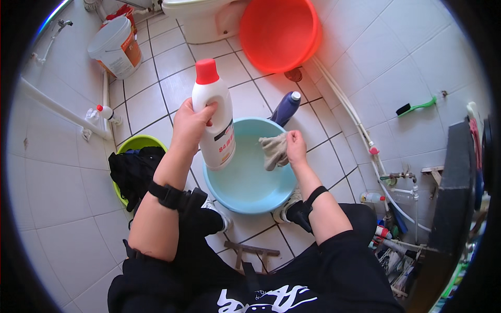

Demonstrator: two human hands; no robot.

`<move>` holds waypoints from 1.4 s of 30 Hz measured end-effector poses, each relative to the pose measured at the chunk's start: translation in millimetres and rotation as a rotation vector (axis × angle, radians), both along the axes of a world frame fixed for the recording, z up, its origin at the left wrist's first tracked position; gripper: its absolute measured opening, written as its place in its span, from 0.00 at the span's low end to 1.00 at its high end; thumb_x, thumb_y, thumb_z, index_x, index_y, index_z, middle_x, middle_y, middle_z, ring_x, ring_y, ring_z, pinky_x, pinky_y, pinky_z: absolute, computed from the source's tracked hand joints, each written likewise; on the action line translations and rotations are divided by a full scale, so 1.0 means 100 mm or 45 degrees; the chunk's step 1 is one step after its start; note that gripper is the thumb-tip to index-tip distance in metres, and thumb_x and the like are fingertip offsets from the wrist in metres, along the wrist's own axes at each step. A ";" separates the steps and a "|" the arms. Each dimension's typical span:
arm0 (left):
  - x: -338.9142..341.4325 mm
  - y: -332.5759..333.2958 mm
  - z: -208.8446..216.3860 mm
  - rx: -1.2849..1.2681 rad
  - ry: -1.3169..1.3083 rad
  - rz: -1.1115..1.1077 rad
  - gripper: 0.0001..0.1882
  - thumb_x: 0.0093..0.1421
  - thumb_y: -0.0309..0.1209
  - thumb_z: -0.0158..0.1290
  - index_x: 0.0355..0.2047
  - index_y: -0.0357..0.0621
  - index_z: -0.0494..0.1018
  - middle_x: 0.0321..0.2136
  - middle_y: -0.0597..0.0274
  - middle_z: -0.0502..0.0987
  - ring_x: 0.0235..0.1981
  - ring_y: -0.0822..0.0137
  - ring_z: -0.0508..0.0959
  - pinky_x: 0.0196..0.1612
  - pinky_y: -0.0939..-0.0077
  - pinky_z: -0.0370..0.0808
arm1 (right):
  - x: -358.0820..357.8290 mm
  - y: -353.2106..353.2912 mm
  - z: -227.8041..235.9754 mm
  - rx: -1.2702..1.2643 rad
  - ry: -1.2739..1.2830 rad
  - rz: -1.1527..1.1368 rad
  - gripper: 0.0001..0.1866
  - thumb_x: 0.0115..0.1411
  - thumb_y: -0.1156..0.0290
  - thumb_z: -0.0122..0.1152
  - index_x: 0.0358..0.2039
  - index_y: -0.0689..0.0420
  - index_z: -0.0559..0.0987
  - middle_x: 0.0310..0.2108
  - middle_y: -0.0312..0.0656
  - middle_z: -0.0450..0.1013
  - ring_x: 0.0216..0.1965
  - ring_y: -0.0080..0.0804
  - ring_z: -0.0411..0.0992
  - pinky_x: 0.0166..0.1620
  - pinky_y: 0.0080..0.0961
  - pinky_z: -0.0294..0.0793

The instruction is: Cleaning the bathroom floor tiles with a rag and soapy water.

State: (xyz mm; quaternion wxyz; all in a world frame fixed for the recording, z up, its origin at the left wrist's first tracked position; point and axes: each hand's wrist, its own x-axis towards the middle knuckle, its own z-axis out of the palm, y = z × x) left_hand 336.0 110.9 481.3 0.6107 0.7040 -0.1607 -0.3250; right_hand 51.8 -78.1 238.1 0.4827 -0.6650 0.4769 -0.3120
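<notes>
My left hand point(191, 125) grips the handle of a white plastic bleach bottle point(218, 136) with a red cap. The bottle is upright, held over the left side of a light blue basin point(211, 177) that has cloudy water point(248, 180) in it. Pinched in my right hand point(296, 147) is a crumpled grey-beige cloth point(275, 151), which hangs above the basin's right side. Just behind the basin stands a dark blue bottle point(286, 108) with a white cap, its base hidden by the rim.
A green basin point(119, 180) of dark clothes point(136, 169) stands at left. Farther off are a white bucket point(116, 49), a red basin point(279, 34) and a toilet point(201, 23). Pipes point(360, 125) and a green brush point(417, 106) line the right wall. A small wooden stool point(252, 250) is between my legs.
</notes>
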 end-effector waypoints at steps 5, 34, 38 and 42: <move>0.09 -0.22 -0.05 0.108 0.006 0.025 0.19 0.64 0.33 0.67 0.51 0.38 0.77 0.35 0.63 0.82 0.31 0.74 0.77 0.41 0.72 0.77 | -0.16 0.22 -1.08 -0.139 1.035 0.313 0.24 0.71 0.67 0.64 0.66 0.55 0.73 0.59 0.54 0.76 0.56 0.50 0.78 0.61 0.44 0.77; 0.88 -0.87 -0.41 0.026 0.168 0.119 0.19 0.63 0.33 0.68 0.49 0.38 0.77 0.38 0.63 0.83 0.31 0.74 0.77 0.41 0.73 0.77 | 0.66 -0.11 -1.81 1.336 0.215 0.368 0.15 0.69 0.68 0.59 0.52 0.57 0.83 0.44 0.44 0.83 0.45 0.34 0.82 0.45 0.34 0.81; 0.91 -0.90 -0.37 0.002 0.166 0.151 0.18 0.63 0.33 0.68 0.48 0.39 0.76 0.37 0.63 0.83 0.30 0.75 0.77 0.41 0.73 0.77 | 0.80 -0.29 -1.77 1.157 0.244 0.343 0.16 0.68 0.70 0.60 0.54 0.59 0.82 0.45 0.46 0.83 0.47 0.38 0.82 0.49 0.37 0.82; 0.83 -1.07 -0.35 -0.058 0.201 0.127 0.18 0.63 0.32 0.68 0.49 0.39 0.76 0.37 0.64 0.83 0.30 0.75 0.77 0.41 0.73 0.77 | 0.28 -0.50 -2.24 0.111 0.964 0.291 0.20 0.67 0.71 0.60 0.59 0.56 0.81 0.50 0.53 0.81 0.56 0.53 0.79 0.58 0.46 0.79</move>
